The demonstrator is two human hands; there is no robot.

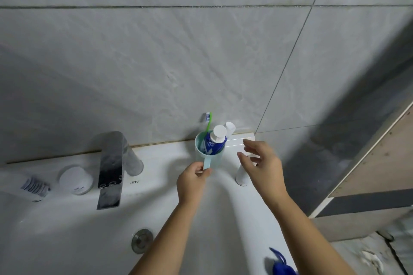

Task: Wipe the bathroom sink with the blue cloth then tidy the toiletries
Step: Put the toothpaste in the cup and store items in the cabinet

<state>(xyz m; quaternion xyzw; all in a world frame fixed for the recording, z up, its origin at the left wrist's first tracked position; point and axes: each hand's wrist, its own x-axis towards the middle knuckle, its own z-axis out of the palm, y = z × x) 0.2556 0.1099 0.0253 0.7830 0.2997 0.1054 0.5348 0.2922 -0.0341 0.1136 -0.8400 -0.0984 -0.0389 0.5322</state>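
A pale teal cup (201,154) stands on the back ledge of the white sink (67,219), holding a blue toothpaste tube (213,142) and a green toothbrush (208,121). My left hand (193,182) pinches the cup's handle. My right hand (260,166) hovers with fingers spread over a white bottle (241,176) lying on the ledge, not gripping it. Another white tube (230,128) leans behind the cup. The blue cloth (280,263) lies on the sink's right rim at the bottom edge, partly cut off.
A chrome faucet (111,167) stands left of centre, a white round jar (76,179) and a striped packet (35,186) further left. The drain plug (142,240) sits in the basin. Grey tiled wall behind; a wooden board (380,163) on the right.
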